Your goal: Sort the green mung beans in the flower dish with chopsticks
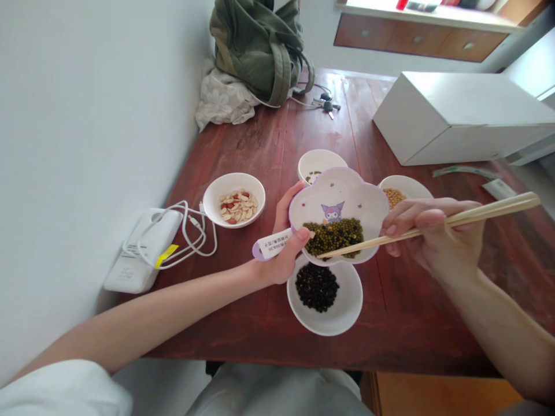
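Observation:
My left hand (pixel 288 248) grips a flower-shaped bowl (pixel 314 203) by its purple handle side, holding it tilted above the table. Green mung beans (pixel 336 234), with a few darker and paler bits among them, lie along its lower side. In my right hand (pixel 446 237) is a pair of chopsticks (pixel 420 231), their tips touching the beans. Beneath the tilted bowl stands a white bowl (pixel 347 306) of black beans (pixel 317 287). Behind it, partly hidden, is another white bowl (pixel 323 158) with a few green beans. Past my right fingers, a white bowl (pixel 414 186) holds yellowish soybeans (pixel 393 198).
On the left, a white bowl (pixel 208 202) holds peanuts (pixel 238 206). A white power bank (pixel 130 271) with a looped cable (pixel 186 231) lies against the wall. Farther back are a green bag (pixel 260 46), keys (pixel 328 105) and a large white box (pixel 468 115).

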Motion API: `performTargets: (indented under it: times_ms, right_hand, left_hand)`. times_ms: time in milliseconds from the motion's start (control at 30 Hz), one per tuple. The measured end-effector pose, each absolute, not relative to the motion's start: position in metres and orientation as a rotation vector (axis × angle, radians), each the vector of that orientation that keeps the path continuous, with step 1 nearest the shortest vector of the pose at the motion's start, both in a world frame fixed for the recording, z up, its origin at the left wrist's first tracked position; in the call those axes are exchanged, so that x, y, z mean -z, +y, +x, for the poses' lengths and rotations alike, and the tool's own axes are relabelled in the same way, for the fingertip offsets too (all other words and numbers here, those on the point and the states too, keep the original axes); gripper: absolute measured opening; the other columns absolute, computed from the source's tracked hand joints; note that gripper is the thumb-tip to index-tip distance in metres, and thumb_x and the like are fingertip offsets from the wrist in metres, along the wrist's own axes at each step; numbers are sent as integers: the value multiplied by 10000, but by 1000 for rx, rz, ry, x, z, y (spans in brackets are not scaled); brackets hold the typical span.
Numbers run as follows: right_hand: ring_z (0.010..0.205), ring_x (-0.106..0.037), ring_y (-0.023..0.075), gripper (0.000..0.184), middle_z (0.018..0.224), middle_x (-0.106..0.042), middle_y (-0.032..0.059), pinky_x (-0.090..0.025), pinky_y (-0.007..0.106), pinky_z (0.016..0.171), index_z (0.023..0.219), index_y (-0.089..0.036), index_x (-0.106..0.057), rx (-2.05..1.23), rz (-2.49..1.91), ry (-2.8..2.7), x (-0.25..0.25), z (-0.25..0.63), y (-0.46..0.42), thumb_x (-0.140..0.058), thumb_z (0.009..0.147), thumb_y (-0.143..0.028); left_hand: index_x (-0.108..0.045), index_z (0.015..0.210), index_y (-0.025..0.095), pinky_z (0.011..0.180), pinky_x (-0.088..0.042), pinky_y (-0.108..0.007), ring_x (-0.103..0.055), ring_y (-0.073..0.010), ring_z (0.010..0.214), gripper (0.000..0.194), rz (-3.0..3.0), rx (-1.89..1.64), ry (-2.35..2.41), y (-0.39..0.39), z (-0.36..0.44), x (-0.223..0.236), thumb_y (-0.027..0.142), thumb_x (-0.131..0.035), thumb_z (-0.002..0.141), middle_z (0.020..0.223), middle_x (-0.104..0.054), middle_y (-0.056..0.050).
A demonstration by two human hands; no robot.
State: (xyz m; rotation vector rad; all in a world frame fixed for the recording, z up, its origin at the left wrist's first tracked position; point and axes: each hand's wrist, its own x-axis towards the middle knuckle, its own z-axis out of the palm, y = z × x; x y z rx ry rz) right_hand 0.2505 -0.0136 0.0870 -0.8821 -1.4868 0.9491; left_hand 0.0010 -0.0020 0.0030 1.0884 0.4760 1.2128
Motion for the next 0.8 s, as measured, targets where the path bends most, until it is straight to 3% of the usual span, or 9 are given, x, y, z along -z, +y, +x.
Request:
performTargets:
  times_ms: [267,800]
  right_hand:
    - [368,-636,155,521,624,-771,89,-434,240,248,692,-153,-860,-947,-797,-1422,-94,252,-9,-807,999,-570]
    - [467,-687,178,460,719,-814,119,-479,271,323,754,-164,-893,-924,-898,-1457,-89,257,-12,-829,985,-557]
  left_hand:
    - [-461,1729,322,1358,-474,-560,-621,-355,1584,781,1108,-1222,479,-1,0,2,631,-683,1046,1612,-724,-104]
    - [-439,1740,337,1383,-444,-561,-609,-351,1596,778,1110,-1210,495,-1,-1,-1,608,-686,1054,1628,-714,-93]
